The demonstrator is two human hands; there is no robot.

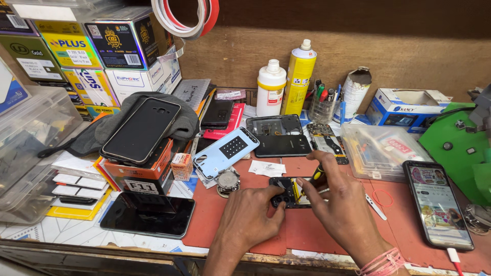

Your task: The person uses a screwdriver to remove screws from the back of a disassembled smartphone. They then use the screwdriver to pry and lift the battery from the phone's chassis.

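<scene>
Two hands (pixel 250 217) (pixel 342 204) work on one open phone (pixel 286 193). Two bottles stand at the back, one white (pixel 270 88) and one yellow (pixel 299 77). One lit phone (pixel 438 204) lies on the right.

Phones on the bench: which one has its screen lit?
The black slab phone at far right on the red mat, cable plugged in below; the others' screens are dark.

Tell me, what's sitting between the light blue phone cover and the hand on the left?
In the head view, a round silvery metal thing lies between the light blue phone cover and the left hand.

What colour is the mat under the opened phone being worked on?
The flat work mat is reddish-brown, seen best in the head view, under the opened phone.
</scene>
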